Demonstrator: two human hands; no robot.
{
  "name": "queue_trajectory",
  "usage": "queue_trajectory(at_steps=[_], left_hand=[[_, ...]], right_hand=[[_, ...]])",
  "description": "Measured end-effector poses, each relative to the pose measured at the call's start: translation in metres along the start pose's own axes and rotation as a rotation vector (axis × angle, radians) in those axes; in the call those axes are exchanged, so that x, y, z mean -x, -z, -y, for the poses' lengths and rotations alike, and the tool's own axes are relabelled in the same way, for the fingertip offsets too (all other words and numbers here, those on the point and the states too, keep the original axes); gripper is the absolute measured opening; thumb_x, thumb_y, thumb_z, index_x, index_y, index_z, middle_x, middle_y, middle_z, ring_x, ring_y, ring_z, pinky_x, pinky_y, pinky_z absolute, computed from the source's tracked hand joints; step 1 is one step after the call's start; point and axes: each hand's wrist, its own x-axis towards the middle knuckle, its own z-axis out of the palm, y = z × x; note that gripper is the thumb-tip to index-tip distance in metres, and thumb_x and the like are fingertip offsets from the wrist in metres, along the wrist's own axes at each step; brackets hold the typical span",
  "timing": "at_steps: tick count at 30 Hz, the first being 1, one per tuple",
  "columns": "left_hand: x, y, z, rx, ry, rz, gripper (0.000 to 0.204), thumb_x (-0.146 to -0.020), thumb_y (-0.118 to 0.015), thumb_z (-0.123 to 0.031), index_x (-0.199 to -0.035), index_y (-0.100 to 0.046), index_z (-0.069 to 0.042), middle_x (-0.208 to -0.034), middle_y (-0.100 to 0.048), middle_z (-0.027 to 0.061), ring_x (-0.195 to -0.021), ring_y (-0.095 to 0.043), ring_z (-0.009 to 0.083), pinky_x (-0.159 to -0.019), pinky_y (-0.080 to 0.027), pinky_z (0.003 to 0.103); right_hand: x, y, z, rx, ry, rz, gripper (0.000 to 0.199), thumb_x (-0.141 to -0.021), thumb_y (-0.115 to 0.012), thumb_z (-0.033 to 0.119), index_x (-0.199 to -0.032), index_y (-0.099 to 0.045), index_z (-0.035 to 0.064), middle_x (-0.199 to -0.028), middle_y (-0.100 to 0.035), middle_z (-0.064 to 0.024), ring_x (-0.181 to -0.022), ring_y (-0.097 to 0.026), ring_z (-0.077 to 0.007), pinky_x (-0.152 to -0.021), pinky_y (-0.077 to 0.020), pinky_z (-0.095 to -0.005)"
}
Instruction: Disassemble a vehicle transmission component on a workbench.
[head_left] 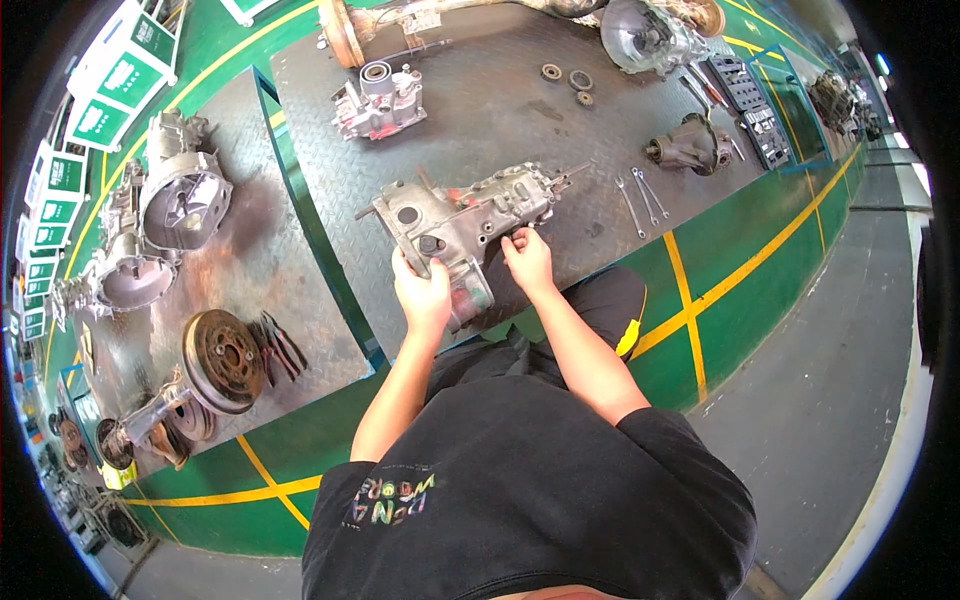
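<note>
A grey metal gearbox (465,225) lies at the near edge of the steel-plate table, its narrow shaft end pointing right. Reddish patches show on its housing. My left hand (424,296) grips the wide left end from the near side, thumb and fingers around its lower edge. At the near side of the narrower right part, my right hand (528,260) has its fingers curled against the casing; their tips are partly hidden. Right of the gearbox lie several combination wrenches (640,200).
Behind the gearbox sits a smaller red-stained housing (378,103); ring bearings (580,80) lie farther back. A differential-like casting (692,145) and a black socket tray (745,95) are at the right. The left table carries bell housings (185,200), a brake drum (222,360) and pliers (285,345).
</note>
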Motion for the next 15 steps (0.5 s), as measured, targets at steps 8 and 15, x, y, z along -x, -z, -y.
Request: queue_trajectory(at_steps=[8, 15], left_hand=[[0.0, 0.001, 0.001, 0.016, 0.007, 0.012, 0.048, -0.088, -0.06, -0.005, -0.133, -0.045, 0.005, -0.112, -0.066, 0.018, -0.104, -0.066, 0.0257, -0.094, -0.049, 0.035], [0.001, -0.004, 0.005, 0.011, 0.004, 0.012, 0.048, -0.088, -0.059, -0.004, -0.133, -0.045, 0.005, -0.114, -0.065, 0.0177, -0.104, -0.065, 0.0252, -0.094, -0.048, 0.035]], right_hand=[[-0.007, -0.009, -0.024, -0.234, -0.138, 0.012, 0.025, -0.086, -0.075, 0.017, -0.098, -0.064, -0.0021, -0.078, -0.066, -0.0077, -0.072, -0.066, -0.0152, -0.068, -0.0521, -0.0302], [-0.008, -0.011, -0.026, -0.362, -0.067, 0.016, 0.018, -0.091, -0.07, 0.015, -0.093, -0.062, 0.0, -0.074, -0.066, -0.006, -0.065, -0.064, -0.0129, -0.061, -0.0502, -0.0282]])
